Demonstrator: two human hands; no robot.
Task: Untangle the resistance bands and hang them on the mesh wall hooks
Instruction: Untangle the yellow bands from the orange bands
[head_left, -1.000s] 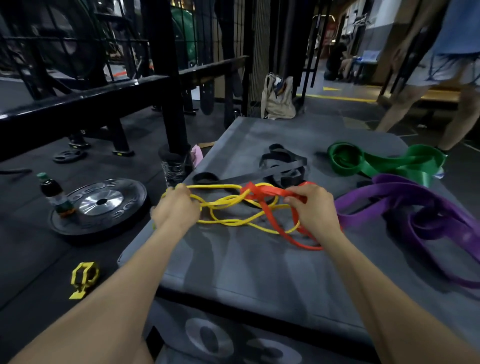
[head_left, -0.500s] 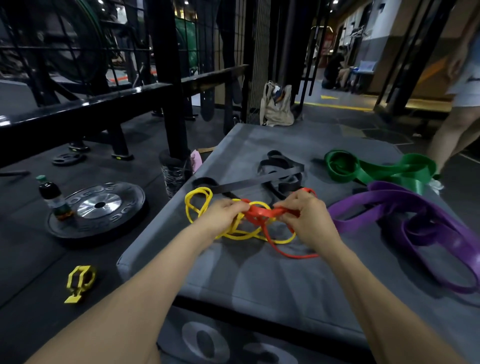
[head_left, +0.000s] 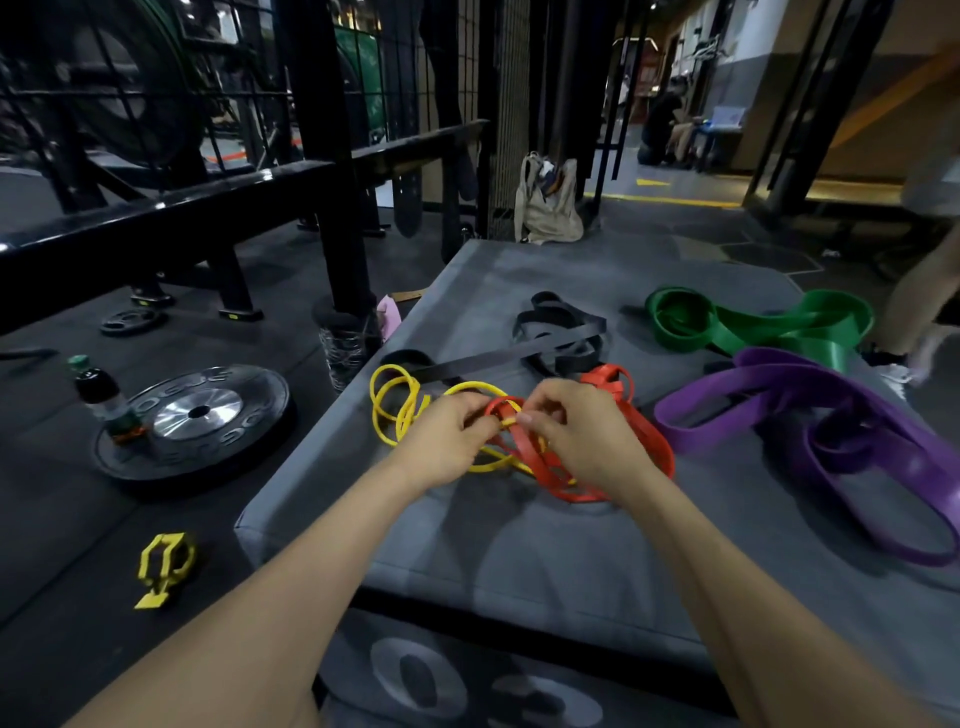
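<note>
A thin yellow band (head_left: 387, 402) and a wider red band (head_left: 647, 434) lie knotted together on a grey padded box (head_left: 545, 561). My left hand (head_left: 447, 441) pinches the yellow band at the knot. My right hand (head_left: 576, 436) pinches the red band right beside it, fingertips almost touching. A black band (head_left: 563, 332) lies just behind them, a green band (head_left: 753, 325) at the back right, and a broad purple band (head_left: 831, 415) at the right. Black mesh wall panels (head_left: 395, 62) stand behind the box; no hooks are discernible.
On the floor at the left lie a black weight plate (head_left: 228, 415), a dark bottle (head_left: 101, 397), a yellow clip (head_left: 163, 564) and a small plate (head_left: 132, 319). A black rack rail (head_left: 166, 218) runs along the left. A beige bag (head_left: 548, 200) stands behind the box. A person's leg (head_left: 919, 291) shows at the right edge.
My hands have come together from either side onto the knot between the yellow and red bands. The yellow band has bunched into loops at the left. The person at the right has walked further out of view.
</note>
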